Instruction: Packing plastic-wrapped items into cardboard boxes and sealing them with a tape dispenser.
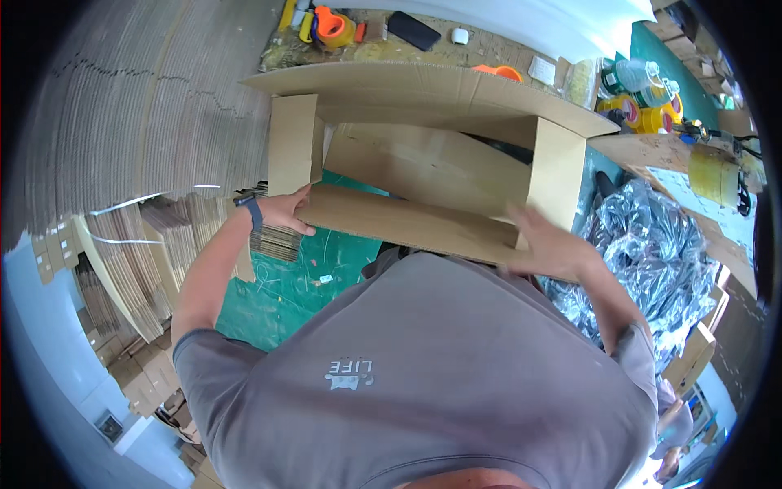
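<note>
In front of my body is a brown cardboard box (423,159), its side walls formed and its flaps standing out. Green floor shows through part of it. My left hand (285,212), with a dark watch on the wrist, grips the left corner of the near flap (399,222), fingers above and thumb below the edge. At the right corner of the same flap is my right hand (544,244), slightly blurred, its fingers on the cardboard and its thumb toward my body. The hands' undersides are hidden.
Tall stacks of flat cardboard (147,106) rise at the left. A worktable (383,53) behind the box carries an orange tape dispenser (332,26), a black phone (414,31) and a small white case (460,36). Crumpled clear plastic (648,253) lies at the right, below several bottles (631,76).
</note>
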Demonstrator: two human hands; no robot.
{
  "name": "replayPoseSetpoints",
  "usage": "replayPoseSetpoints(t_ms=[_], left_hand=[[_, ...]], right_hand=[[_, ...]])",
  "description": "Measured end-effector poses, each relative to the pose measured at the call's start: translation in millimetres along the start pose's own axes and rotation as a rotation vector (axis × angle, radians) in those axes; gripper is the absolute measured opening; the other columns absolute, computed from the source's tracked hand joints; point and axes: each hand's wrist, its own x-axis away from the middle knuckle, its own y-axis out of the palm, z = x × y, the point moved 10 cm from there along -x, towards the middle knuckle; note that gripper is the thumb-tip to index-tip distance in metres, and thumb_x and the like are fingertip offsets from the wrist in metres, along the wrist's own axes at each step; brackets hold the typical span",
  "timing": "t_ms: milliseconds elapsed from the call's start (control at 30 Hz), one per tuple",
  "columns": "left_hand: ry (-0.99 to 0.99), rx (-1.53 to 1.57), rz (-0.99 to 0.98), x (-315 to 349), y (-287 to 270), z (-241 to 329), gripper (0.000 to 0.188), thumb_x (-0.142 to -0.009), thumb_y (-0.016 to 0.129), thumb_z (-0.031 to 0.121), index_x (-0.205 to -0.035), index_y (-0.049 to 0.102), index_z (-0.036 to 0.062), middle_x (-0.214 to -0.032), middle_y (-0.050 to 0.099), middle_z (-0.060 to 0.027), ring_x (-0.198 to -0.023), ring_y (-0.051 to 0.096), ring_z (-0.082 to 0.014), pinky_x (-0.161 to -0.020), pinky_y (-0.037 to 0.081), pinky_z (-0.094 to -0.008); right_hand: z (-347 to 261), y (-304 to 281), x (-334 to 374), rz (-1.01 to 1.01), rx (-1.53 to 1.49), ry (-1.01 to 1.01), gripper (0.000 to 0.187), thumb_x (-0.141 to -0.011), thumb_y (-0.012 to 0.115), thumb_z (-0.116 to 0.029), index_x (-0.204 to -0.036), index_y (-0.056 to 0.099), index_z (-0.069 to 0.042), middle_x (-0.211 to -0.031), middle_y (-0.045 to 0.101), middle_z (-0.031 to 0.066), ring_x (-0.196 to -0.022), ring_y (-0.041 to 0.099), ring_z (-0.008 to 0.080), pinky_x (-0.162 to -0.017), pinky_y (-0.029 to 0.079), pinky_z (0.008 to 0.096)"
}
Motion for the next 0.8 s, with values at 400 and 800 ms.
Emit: replayPoseSetpoints(t_ms=[400,800], left_hand=[[0.521,-0.448,1.046,-69.7,-108.2,72.3,0.111,-0.07,0.099,0.052,-0.162,0.053,0.0091,-0.172,0.044,-0.0228,-0.162,0.036,-0.042,-0.135,0.022,-0.0646],[0.51,-0.671,1.576,-19.4,-26.5,168.3,0.101,-0.086,0.086,0.058,-0.167,0.046,0.0112,-0.18,0.032,-0.0228,-0.169,0.025,-0.0419,-0.135,0.018,-0.0671]], right_hand=[[-57.5,-131.0,-95.9,0.898,0.34,-0.317,0.075,-0.085,0.093,-0.039,-0.149,0.067,-0.012,-0.109,0.079,0.0177,-0.104,0.076,0.0418,-0.094,0.061,0.0537],[-72.3,-63.1,-140.9,0.88,0.476,-0.276,0.062,-0.1,0.075,-0.037,-0.156,0.061,-0.014,-0.164,0.059,0.0146,-0.155,0.052,0.0378,-0.126,0.047,0.0502]])
